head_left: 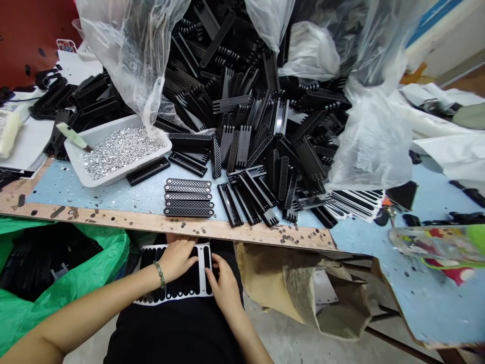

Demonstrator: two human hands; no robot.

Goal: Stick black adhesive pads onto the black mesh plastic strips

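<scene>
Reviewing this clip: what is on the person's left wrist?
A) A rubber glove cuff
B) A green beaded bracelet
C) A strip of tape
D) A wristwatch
B: a green beaded bracelet circles the wrist just behind the left hand, which lies on the black-and-white sheet.

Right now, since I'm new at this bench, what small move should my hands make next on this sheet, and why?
Probably lift the narrow black strip at the edge of the white-backed sheet: your right hand has its fingers right beside it, while your left hand lies across the sheet, steadying it.
</scene>
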